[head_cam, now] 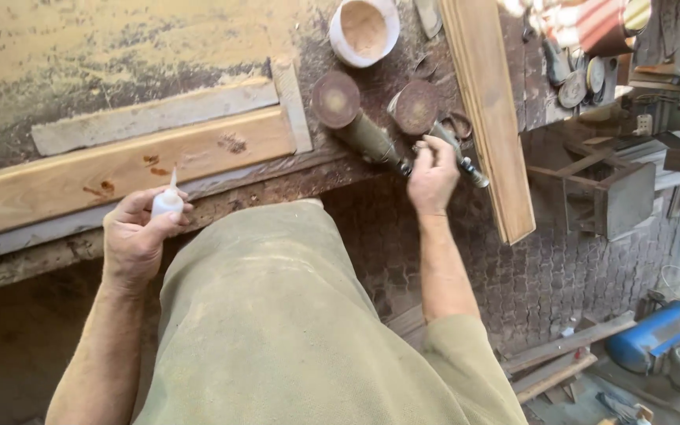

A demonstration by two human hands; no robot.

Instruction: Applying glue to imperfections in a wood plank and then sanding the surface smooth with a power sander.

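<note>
My left hand (137, 232) grips a small white glue bottle (168, 200) with its thin nozzle pointing up, at the front edge of the workbench, just below a pale wooden board (120, 169). My right hand (432, 175) is closed around the handle of a pneumatic sander (434, 126) lying on the bench; its round brown sanding disc faces up. A second sander (356, 118) with a similar brown disc lies right beside it on the left, touching my fingers.
A grey strip (151, 118) lies behind the board. A long plank (489, 110) juts over the bench edge on the right. A white bowl of powder (364, 30) stands at the back. Wood offcuts and a blue compressor (659, 334) sit on the cobbled floor.
</note>
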